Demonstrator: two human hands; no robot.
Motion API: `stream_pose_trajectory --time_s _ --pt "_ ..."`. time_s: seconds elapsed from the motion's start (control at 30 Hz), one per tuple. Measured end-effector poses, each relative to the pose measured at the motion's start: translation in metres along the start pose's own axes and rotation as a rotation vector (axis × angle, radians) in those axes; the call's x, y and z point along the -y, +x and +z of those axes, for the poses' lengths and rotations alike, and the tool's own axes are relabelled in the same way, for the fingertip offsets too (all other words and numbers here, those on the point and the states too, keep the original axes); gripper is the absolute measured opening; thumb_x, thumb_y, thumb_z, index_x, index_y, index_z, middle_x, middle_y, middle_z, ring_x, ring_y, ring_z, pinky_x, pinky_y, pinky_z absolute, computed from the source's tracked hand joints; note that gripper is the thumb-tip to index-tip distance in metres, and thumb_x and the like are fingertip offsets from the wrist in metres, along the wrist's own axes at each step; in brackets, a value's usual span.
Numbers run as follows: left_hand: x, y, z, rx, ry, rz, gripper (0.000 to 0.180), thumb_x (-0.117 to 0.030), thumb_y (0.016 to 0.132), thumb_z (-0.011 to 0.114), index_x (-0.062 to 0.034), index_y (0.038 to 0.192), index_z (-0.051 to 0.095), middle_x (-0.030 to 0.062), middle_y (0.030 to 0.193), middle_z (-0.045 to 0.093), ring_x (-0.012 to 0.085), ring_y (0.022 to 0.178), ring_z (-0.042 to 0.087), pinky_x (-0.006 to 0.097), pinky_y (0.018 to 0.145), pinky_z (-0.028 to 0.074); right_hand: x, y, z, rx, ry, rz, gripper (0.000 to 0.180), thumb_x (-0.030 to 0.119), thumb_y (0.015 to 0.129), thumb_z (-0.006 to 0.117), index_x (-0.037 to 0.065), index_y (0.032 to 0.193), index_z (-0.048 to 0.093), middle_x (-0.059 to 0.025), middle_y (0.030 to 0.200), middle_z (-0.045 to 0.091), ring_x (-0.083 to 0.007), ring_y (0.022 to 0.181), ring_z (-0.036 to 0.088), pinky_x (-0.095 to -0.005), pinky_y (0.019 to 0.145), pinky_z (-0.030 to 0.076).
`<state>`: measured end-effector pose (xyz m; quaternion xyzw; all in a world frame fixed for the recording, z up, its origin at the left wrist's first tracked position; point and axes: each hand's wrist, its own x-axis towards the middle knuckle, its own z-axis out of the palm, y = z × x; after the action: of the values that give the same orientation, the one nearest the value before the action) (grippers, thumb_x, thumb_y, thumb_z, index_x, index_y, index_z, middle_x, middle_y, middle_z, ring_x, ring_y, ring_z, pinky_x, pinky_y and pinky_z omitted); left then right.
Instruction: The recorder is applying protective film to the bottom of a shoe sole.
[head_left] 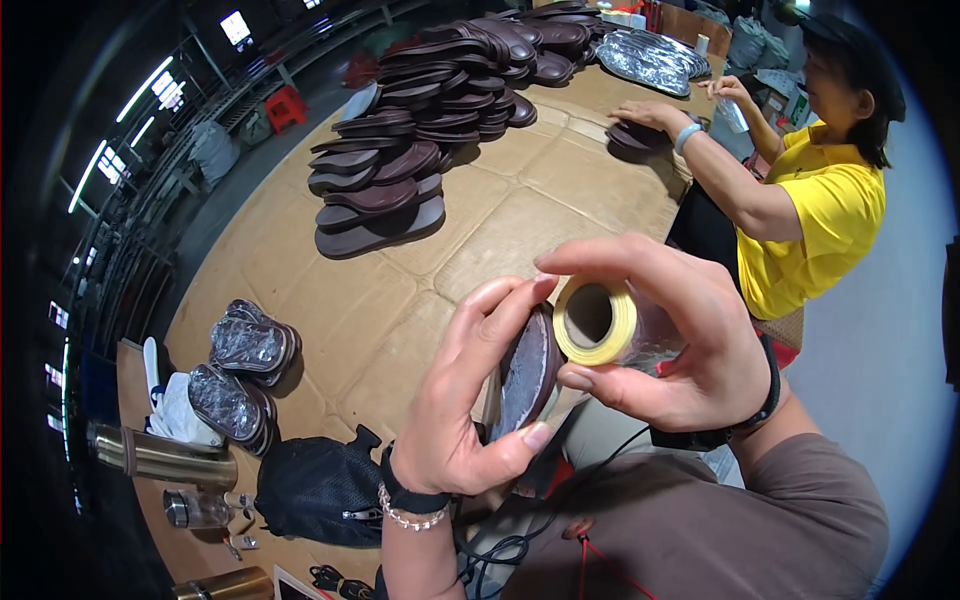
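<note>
My left hand (460, 395) is closed around a dark brown sole (525, 375), held on edge, with whitish film over its face. Close beside it, my right hand (690, 335) grips a roll of clear plastic film (624, 335) with a pale yellow end and a hollow core. Thumb and fingers curve round the roll, whose open end is turned up at me. The roll's near side sits right at the sole's edge; whether they touch I cannot tell. Two piles of film-wrapped soles (247, 342) lie left of my hands.
A large heap of brown soles (400, 150) covers the far table (350, 310). At the right, a co-worker in yellow (825, 200) handles soles beside more wrapped ones (650, 62). A black bag (318, 490), metal flask (180, 460) and glass bottle (195, 508) stand left of me.
</note>
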<state>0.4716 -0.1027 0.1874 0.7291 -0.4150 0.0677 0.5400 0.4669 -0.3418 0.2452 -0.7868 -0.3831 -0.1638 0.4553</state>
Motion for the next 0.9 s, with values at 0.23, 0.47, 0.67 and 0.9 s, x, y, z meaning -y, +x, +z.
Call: stream_pose_trajectory --time_s 0.23,0.47,0.67,0.9 --pt "-0.011 -0.004 0.028 -0.133 -0.28 -0.246 0.085 -0.031 0.084 0.066 0.0036 0.157 0.04 0.0244 0.15 0.047 0.0387 0.14 0.048 0.045 0.12 0.036 0.014 0.002 -0.004 0.031 -0.089 0.049 0.059 0.007 0.08 0.084 -0.003 0.135 0.064 -0.0147 0.119 0.073 -0.0251 0.107 0.073 -0.0333 0.093 0.056" --pt "-0.024 0.003 0.019 -0.175 0.121 -0.024 0.076 -0.04 0.087 0.071 0.0036 0.147 0.055 0.0287 0.144 0.049 0.0421 0.134 0.052 0.048 0.113 0.044 0.013 0.006 -0.013 0.098 -0.025 -0.087 0.052 0.016 0.089 0.076 -0.001 0.134 0.057 -0.0188 0.112 0.067 -0.0371 0.103 0.069 -0.0416 0.088 0.056" --pt "-0.009 -0.006 0.0 -0.143 0.396 0.146 0.077 -0.04 0.082 0.077 -0.001 0.146 0.06 0.0277 0.146 0.048 0.0459 0.133 0.054 0.051 0.112 0.046 0.016 0.011 -0.011 0.189 -0.08 -0.21 0.06 0.023 0.094 0.074 -0.004 0.142 0.05 -0.0192 0.113 0.063 -0.037 0.1 0.065 -0.0425 0.086 0.054" --pt "-0.014 -0.001 0.022 -0.185 0.315 0.06 0.08 -0.035 0.082 0.063 0.0041 0.15 0.05 0.0295 0.145 0.048 0.0466 0.137 0.05 0.052 0.117 0.041 -0.002 0.005 -0.015 0.14 -0.039 -0.161 0.06 0.017 0.089 0.083 -0.001 0.139 0.057 -0.0182 0.112 0.065 -0.0363 0.101 0.067 -0.0412 0.086 0.055"
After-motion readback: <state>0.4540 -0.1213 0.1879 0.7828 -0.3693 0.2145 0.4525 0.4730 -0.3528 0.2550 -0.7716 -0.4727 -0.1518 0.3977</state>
